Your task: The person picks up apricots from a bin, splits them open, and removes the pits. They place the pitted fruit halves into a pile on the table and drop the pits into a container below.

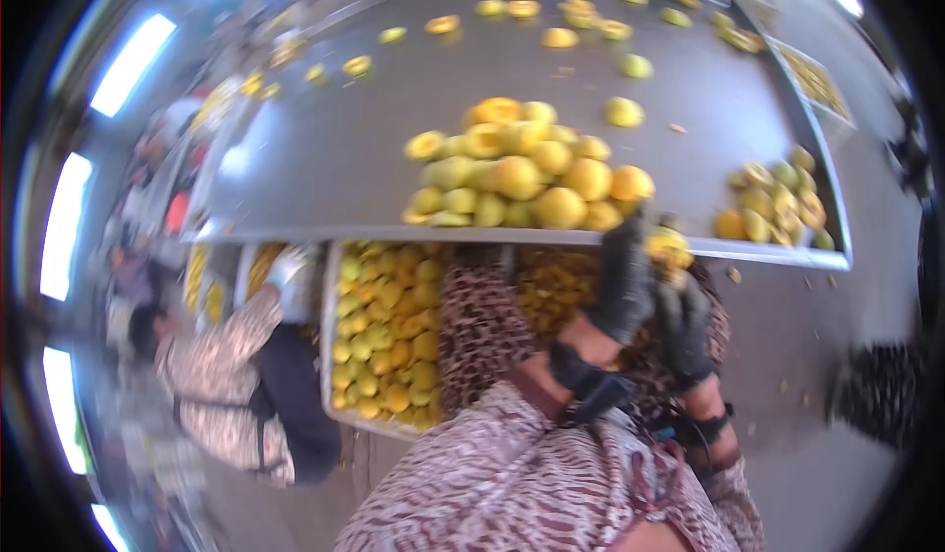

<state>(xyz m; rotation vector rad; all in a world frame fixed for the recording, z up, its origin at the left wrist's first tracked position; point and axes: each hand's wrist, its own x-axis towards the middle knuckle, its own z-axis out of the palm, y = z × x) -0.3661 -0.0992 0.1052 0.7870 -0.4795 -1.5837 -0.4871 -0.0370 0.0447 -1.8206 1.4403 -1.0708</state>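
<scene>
At the near edge of the metal table [384,230], my two dark-gloved hands come together around a yellow peach [669,248]. My left hand [624,281] is closed along the fruit's left side, fingers pointing up toward the table. My right hand [684,326] grips it from below. Motion blur softens the fingers, and a small dark piece shows at the fruit's top. Just left of my hands, a heap of yellow peaches [517,178], several cut in half, lies on the tabletop. Beneath my hands sits a container of yellow pieces [556,281], partly hidden by my arms.
A crate of yellow peaches [386,350] stands left of my patterned lap. A smaller pile [773,203] occupies the table's right corner, and loose halves [560,38] are scattered farther back. Another person [231,385] works at the left. A raised rim borders the table.
</scene>
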